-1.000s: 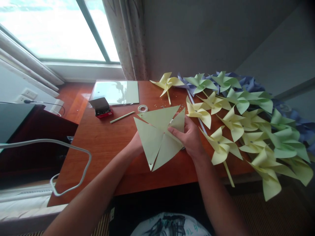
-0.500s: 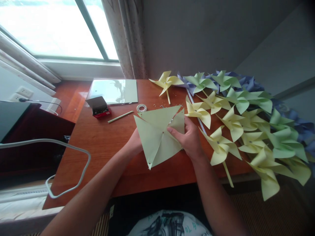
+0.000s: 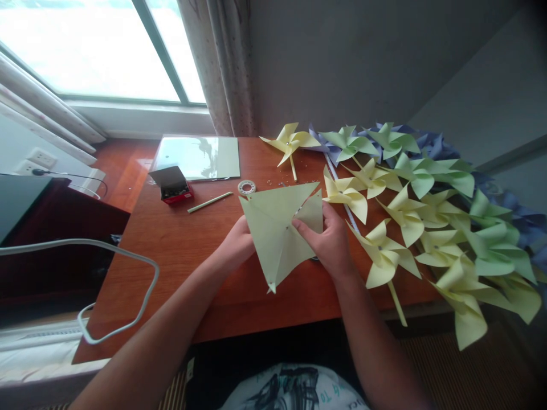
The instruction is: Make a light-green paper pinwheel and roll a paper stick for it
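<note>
So the pale paper sheet [image 3: 273,225] has one sharp corner aimed down at the person, a bit left of straight, while its opposite edge runs roughly crosswise, its right end tipped away from the person. No obvious long axis, tbh; it looks about as wide as it is long. It's held over the wooden table [image 3: 171,245], left of the yellow pinwheels [image 3: 378,256].

Right hand [image 3: 332,239] comes in from the right, thumb flat on the front near the middle, other fingers behind, so it's pinching the paper. Left hand [image 3: 240,239] sits at the left edge (fingers hidden behind, can't tell how they're set). Paper's yellowish green, slit at upper right, small dark spot mid-sheet.
</note>
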The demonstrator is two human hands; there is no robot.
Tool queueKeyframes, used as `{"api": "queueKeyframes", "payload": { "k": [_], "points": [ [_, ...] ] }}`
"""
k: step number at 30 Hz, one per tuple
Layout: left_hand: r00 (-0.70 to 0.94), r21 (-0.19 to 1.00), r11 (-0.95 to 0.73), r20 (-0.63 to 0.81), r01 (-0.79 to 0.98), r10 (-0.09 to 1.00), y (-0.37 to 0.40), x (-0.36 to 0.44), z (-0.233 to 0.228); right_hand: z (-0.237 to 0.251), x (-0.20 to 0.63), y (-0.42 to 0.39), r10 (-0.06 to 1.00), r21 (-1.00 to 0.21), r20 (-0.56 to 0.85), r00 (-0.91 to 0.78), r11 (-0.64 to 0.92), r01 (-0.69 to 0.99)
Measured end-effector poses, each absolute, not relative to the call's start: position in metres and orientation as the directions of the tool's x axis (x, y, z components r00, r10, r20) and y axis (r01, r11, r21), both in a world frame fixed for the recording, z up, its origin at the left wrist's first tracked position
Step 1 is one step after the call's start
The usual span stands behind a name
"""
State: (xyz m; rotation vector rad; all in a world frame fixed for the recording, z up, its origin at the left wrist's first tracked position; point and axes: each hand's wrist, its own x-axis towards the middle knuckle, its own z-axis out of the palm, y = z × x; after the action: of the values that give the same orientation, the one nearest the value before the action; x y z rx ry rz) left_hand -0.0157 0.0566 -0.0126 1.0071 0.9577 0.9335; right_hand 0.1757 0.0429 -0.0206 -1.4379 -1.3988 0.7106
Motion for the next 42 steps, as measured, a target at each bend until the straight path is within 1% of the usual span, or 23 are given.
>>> {"api": "queueKeyframes", "payload": {
  "k": [4,9,15,17,19,22,29,38,40,42],
  "points": [
    [0.320,0.916,0.335,-0.256,-0.221,0.912,0.0583,-0.0170,-0.0143,-0.0214,0.1767,0.0435,0.954,-0.897,0.226,0.199,0.124,0.424],
    [0.377,0.824,0.456,-0.326,-0.336,0.867,0.0595,-0.0193,-0.0126,-0.0227,0.1785,0.0450,0.945,-0.903,0.224,0.237,0.110,0.415],
    [0.555,0.737,0.557,-0.299,-0.382,0.776,0.0624,-0.0227,-0.0093,-0.0215,0.1791,0.0451,0.942,-0.906,0.223,0.252,0.104,0.410],
    [0.577,0.724,0.558,-0.270,-0.407,0.771,0.0632,-0.0217,-0.0093,-0.0207,0.1788,0.0450,0.939,-0.900,0.227,0.258,0.101,0.424],
    [0.561,0.716,0.545,-0.258,-0.435,0.787,0.0631,-0.0201,-0.0097,-0.0200,0.1785,0.0451,0.936,-0.894,0.240,0.257,0.110,0.435],
    [0.511,0.721,0.534,-0.287,-0.442,0.810,0.0615,-0.0190,-0.0112,-0.0194,0.1782,0.0454,0.934,-0.888,0.256,0.249,0.126,0.443],
    [0.428,0.805,0.501,-0.349,-0.319,0.834,0.0601,-0.0220,-0.0107,-0.0212,0.1770,0.0438,0.941,-0.881,0.255,0.220,0.132,0.455],
    [0.353,0.804,0.496,-0.382,-0.329,0.854,0.0607,-0.0193,-0.0098,-0.0259,0.1760,0.0429,0.938,-0.876,0.293,0.188,0.184,0.446],
    [0.337,0.805,0.490,-0.383,-0.334,0.860,0.0609,-0.0197,-0.0105,-0.0252,0.1751,0.0423,0.924,-0.870,0.328,0.195,0.215,0.444],
    [0.324,0.809,0.481,-0.380,-0.338,0.866,0.0613,-0.0201,-0.0119,-0.0226,0.1746,0.0405,0.880,-0.825,0.419,0.225,0.265,0.499]
  ]
}}
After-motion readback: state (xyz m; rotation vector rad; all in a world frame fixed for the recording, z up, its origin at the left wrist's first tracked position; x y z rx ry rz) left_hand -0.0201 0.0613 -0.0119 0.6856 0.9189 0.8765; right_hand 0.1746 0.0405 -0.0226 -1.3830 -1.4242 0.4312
